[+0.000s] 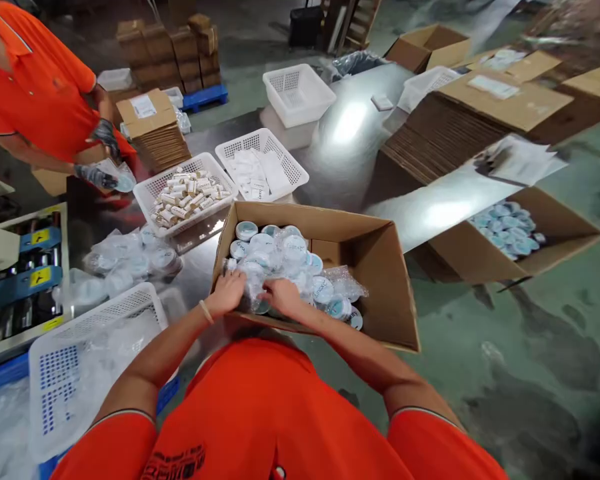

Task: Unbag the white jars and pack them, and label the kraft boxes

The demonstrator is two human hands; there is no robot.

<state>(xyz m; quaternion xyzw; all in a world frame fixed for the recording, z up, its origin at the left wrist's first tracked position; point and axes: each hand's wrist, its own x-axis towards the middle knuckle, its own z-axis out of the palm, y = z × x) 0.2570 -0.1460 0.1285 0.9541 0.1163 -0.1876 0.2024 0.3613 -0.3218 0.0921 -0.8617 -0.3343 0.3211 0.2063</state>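
Note:
Both of my hands are inside an open cardboard box point(375, 287) that holds many round white lidded tubs point(247, 231) with teal print, some in clear bubble wrap. Between my hands lies a clear bubble-wrap bag point(254, 283) with a round tub inside. My left hand point(229, 291) grips the bag's left side near the box's front left wall, fingers bent. On the other side, my right hand point(283, 297) has curled fingers pinching the plastic. The fingertips of both hands are partly hidden by the wrap.
Beyond the box stand a white basket of small labelled rolls point(185, 200) and a basket of white packets point(260, 170). Wrapped tubs point(135, 257) lie left. Stacked flat cartons point(445, 133) and another box of tubs point(560, 233) are right. A gloved co-worker point(40, 100) stands far left.

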